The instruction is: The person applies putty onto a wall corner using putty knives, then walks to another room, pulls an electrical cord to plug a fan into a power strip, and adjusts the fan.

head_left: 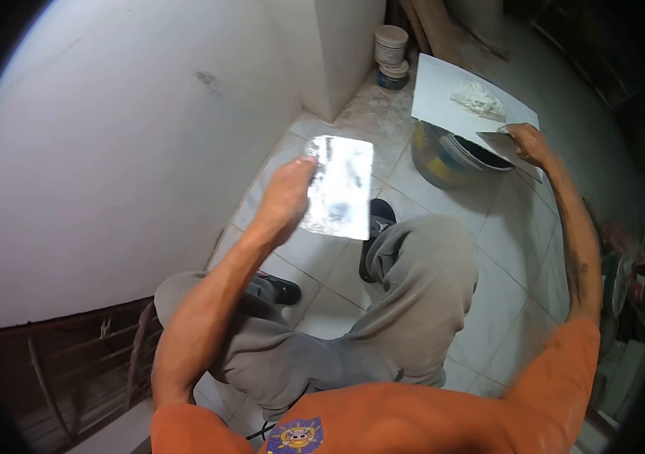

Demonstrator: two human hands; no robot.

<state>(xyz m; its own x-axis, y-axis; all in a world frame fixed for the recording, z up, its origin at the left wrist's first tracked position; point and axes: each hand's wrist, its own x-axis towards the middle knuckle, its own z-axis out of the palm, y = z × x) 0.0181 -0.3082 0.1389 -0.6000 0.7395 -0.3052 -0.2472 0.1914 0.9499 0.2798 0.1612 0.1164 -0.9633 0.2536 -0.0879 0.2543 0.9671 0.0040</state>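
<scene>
My left hand point(288, 193) is closed on the edge of a flat rectangular metal plastering trowel point(345, 181), its bright face turned up and smudged with grey. That trowel is held above the floor tiles, over my shoe. Over at the right, my right hand point(532, 145) grips a second plastering trowel point(499, 141), whose dull blade lies at the near edge of a white board point(434, 94). A mound of white putty point(480, 101) sits on the board, just beyond that blade. Beneath the board stands a paint-stained bucket point(434, 160).
A pale wall point(141, 151) with a dark scuff runs along the left. Two stacked small tubs point(391, 47) stand by the wall corner. Metal bars point(80, 371) show at lower left. Assorted clutter point(625, 272) lines the right edge.
</scene>
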